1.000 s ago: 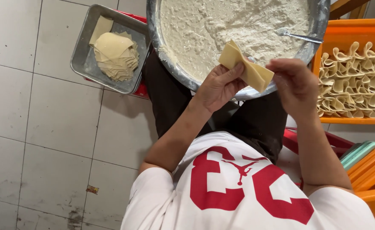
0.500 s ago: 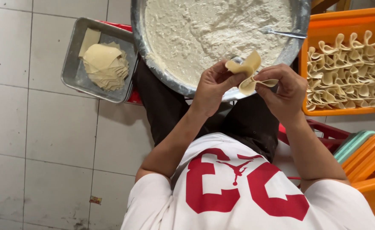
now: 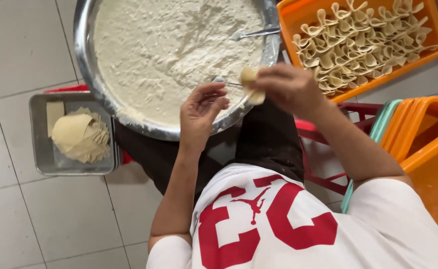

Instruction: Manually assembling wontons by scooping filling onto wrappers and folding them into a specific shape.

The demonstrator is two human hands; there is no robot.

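The right hand (image 3: pixel 289 88) pinches a small folded pale-yellow dough wrapper (image 3: pixel 250 85) over the rim of a wide steel basin (image 3: pixel 87 74) of white filling. The left hand (image 3: pixel 200 111) hovers beside it, fingers loosely curled, holding nothing. An orange plastic crate (image 3: pixel 292 14) holds folded dumplings; a steel tray (image 3: pixel 40 149) holds stacked wrappers.

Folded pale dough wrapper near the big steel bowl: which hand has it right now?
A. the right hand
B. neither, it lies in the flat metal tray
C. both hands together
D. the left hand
A: the right hand pinches the folded pale dough wrapper over the rim of the big steel bowl, while the left hand is open and apart from it.
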